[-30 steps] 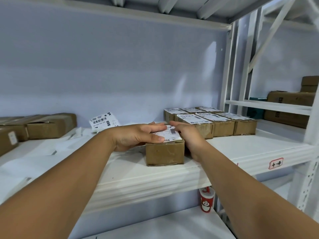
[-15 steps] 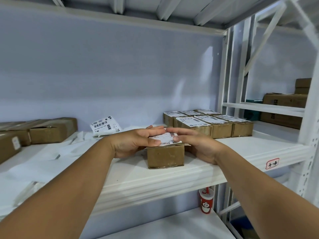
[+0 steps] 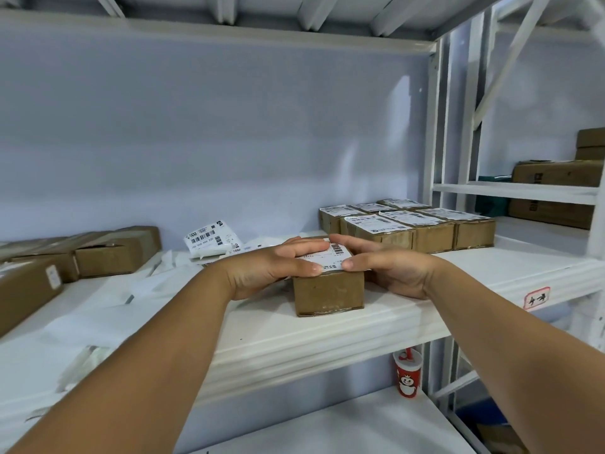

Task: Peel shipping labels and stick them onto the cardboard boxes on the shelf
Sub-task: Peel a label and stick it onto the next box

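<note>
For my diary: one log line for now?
left hand presses label | right hand presses label | box near shelf front

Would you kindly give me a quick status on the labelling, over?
Left hand and right hand open, pressing label onto box. Labelled boxes behind. Nothing obstructing.

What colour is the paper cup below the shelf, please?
The cup is red, white-printed; head view.

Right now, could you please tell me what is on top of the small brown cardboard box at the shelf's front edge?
A white barcoded shipping label lies on the box, pressed by the left hand and right hand. Their fingers hide much of its print.
</note>
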`<state>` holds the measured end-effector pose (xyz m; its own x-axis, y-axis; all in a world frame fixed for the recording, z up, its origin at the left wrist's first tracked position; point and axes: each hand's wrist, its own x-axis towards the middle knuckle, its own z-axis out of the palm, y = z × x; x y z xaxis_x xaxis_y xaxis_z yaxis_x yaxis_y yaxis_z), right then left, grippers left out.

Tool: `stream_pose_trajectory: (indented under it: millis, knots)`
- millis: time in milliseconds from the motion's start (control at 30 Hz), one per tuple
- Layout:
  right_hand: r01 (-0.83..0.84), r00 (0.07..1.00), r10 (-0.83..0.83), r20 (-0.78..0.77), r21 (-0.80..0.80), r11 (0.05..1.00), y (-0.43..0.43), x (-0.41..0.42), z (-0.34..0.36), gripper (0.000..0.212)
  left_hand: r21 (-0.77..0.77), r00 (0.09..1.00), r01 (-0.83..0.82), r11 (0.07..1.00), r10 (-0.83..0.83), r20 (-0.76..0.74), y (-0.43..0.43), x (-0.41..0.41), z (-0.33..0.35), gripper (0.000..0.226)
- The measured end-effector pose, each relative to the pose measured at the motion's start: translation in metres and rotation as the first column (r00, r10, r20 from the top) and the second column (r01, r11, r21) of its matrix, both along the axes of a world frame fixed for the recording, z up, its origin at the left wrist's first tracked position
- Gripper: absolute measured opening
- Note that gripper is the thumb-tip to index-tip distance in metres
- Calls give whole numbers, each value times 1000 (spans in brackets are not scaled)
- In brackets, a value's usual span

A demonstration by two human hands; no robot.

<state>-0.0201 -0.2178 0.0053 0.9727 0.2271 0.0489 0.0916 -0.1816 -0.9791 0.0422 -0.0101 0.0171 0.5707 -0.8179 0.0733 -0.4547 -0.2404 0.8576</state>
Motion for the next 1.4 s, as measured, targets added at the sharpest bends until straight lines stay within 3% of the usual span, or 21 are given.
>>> stream_pose_trajectory:
  millis: [100, 233, 300, 467, 600, 667, 833, 933, 1067, 1333, 1400]
  knots:
    - [15, 1000, -15, -10, 0, 1000, 1, 2, -1, 99, 22, 999, -15, 1000, 14, 33, -1, -3, 1, 62]
    - [20, 999, -20, -26, 24, 999, 1, 1, 1, 84, 28, 998, -38, 999, 36, 49, -2, -8, 3, 69]
    - [27, 999, -27, -30, 18, 999, 1, 0, 2, 82, 9, 994, -77, 997, 76, 81, -5, -12, 4, 57]
    - [42, 999, -43, -18, -38, 998, 1, 2, 0, 104, -21, 978, -145, 989, 147, 151, -14, -14, 3, 32]
    - [73, 997, -73, 3, -65, 995, 4, 4, -2, 112, -2, 975, -142, 990, 141, 174, -15, -10, 2, 31]
    - [82, 997, -82, 8, -75, 994, 4, 4, -2, 105, 6, 981, -125, 992, 123, 153, -16, -9, 3, 29]
    - [187, 982, -187, 10, -12, 982, 7, 10, -5, 64, -4, 993, -69, 998, 69, 96, -11, -10, 5, 39]
    - [282, 959, -281, 44, -3, 960, 13, 15, -6, 46, -9, 976, -170, 985, 169, 138, -11, -6, 1, 48]
    - [315, 948, -312, 60, -47, 948, 19, 14, -5, 51, 78, 913, -332, 940, 300, 275, -12, -2, -3, 66]
    - [318, 947, -316, 55, -29, 948, 21, 13, -5, 55, 102, 929, -291, 951, 256, 266, -13, -6, 1, 53]
    - [319, 946, -318, 58, -24, 947, 20, 12, -6, 53, 105, 914, -319, 942, 277, 296, -12, -5, 0, 63]
